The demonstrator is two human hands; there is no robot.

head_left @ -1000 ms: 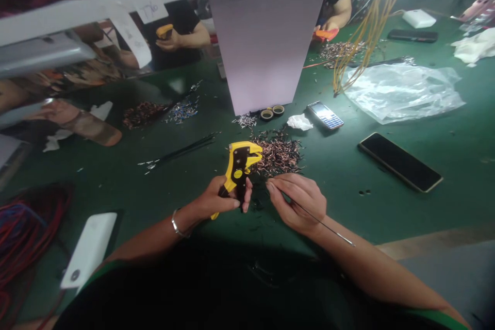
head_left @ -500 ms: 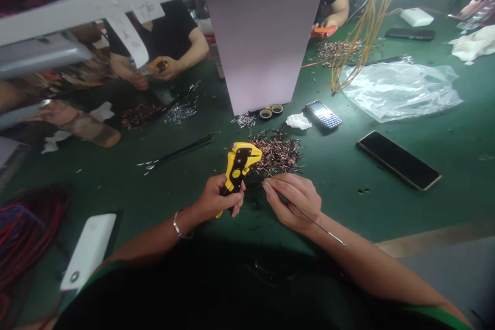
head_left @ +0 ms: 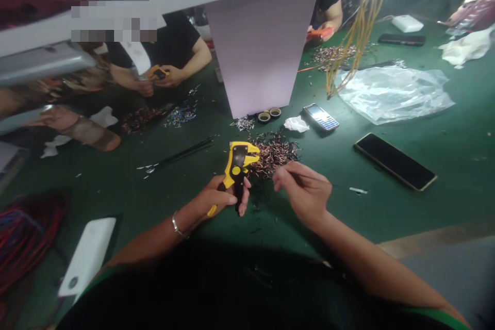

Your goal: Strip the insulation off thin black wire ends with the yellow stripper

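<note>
My left hand (head_left: 228, 197) is wrapped round the handles of a yellow and black wire stripper (head_left: 236, 167), its jaws pointing right and parted. Just right of the tool, my right hand (head_left: 303, 188) has its thumb and fingertips pinched together on a thin wire, which is mostly lost against the dark table. A small pale strip (head_left: 358, 191) shows right of this hand; I cannot tell whether it is the wire's tip. Behind the stripper lies a heap of copper and black wire scraps (head_left: 276, 153).
Black wires with silver ends (head_left: 178, 155) lie left. Ahead are a keypad phone (head_left: 320, 117), crumpled tissue (head_left: 296, 124), tape rolls (head_left: 269, 115) and a pale upright panel (head_left: 263, 51). A dark smartphone (head_left: 395, 161) and plastic bag (head_left: 396, 94) lie right. Two people sit across.
The stripper's jaws have parted and the tool has tilted slightly. My right hand has shifted right and turned; the wire that lay across its wrist no longer shows there.
</note>
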